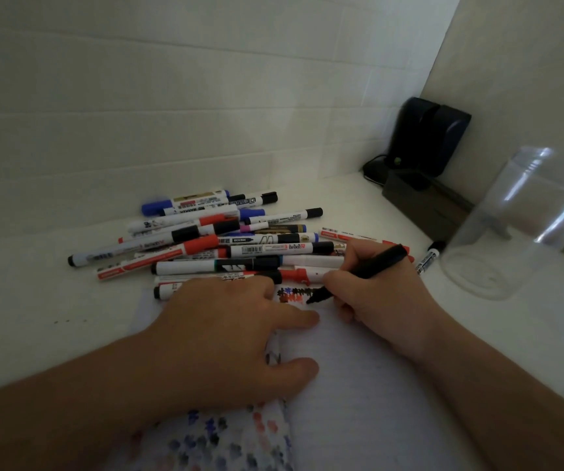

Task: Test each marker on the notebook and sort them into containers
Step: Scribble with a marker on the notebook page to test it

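Black marker, uncapped, pinched in the curled fingers of the right hand at centre right of the frame, tip resting on the open notebook beside red and black test scribbles. Left hand, centre frame, lies flat with fingers straight, pressing the notebook's left page, which bears blue, black and red ink dabs at bottom centre. Heap of capped markers lies on the white counter just above the notebook; clear plastic container stands at right, one marker touching its base, dark device in the corner behind.
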Demonstrator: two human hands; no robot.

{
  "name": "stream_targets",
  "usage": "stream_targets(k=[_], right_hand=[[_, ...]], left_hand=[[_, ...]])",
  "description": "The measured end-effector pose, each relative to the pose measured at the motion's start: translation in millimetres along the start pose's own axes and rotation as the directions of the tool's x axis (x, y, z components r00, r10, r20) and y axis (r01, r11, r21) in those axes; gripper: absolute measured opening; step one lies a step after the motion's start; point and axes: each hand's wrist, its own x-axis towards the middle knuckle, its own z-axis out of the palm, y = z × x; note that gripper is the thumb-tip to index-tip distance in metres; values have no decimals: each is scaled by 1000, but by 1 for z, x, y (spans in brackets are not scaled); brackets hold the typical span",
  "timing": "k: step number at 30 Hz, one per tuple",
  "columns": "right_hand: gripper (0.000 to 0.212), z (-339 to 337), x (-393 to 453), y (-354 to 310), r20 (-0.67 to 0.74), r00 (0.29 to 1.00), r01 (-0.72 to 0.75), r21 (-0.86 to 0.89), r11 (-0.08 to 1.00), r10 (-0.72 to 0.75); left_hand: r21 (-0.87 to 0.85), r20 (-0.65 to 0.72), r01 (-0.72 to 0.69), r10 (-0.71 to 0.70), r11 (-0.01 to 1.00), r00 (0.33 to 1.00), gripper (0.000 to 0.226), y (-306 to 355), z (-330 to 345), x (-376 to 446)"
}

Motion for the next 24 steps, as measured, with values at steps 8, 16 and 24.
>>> stream_targets(k=[8, 16, 24], right_hand=[[25, -7, 0, -3, -5, 1000, 10, 75, 997, -9], [33, -19, -12, -16, 217, 966, -58, 706, 706, -138], [19, -9, -14, -20, 174, 983, -77, 656, 750, -51]], left_hand=[[-529, -207, -6, -122, 848, 971, 27, 1, 0, -5], [-735, -234, -78, -143, 674, 962, 34, -3, 6, 3], [-692, -264, -75, -155, 718, 952, 15, 0, 2, 5]])
